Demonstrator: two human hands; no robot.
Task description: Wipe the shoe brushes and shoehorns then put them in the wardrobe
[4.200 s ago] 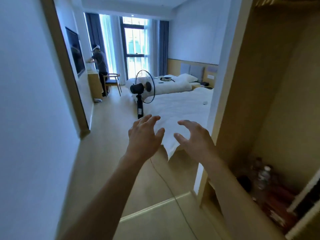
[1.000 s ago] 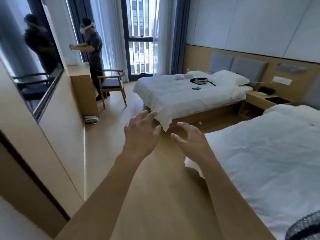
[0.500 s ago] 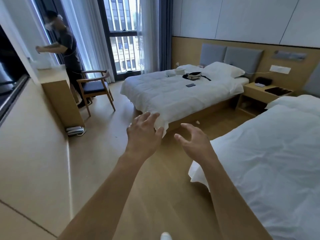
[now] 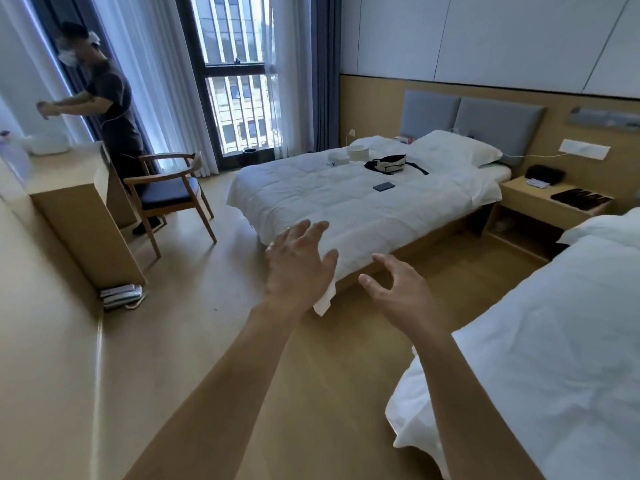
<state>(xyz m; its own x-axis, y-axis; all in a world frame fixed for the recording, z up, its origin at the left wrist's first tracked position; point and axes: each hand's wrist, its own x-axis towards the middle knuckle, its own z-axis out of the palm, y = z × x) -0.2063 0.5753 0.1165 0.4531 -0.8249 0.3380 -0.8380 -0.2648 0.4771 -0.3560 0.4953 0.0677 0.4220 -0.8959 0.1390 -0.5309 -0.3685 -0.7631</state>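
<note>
Both hands are held out in front of the person over the wooden floor (image 4: 207, 341), and neither holds anything. The left hand (image 4: 298, 268) has its fingers spread and nearly straight; the right hand (image 4: 398, 289) has fingers loosely curved around empty air.

No shoe brush or shoehorn can be made out anywhere in view, and no wardrobe shows either. The far bed (image 4: 346, 202) carries a small bag (image 4: 389, 164), a phone (image 4: 383, 186) and two white boxes near its head end; the near bed (image 4: 554, 341) fills the right edge. A dark tray (image 4: 580, 199) lies on the nightstand (image 4: 533, 202); what it holds is too small to tell.

As a judgement, brushes would be light and stiff, best gripped by the wooden back rather than the bristles. Shoehorns would be thin, smooth and slippery, so pinching the handle end should suit.
</note>
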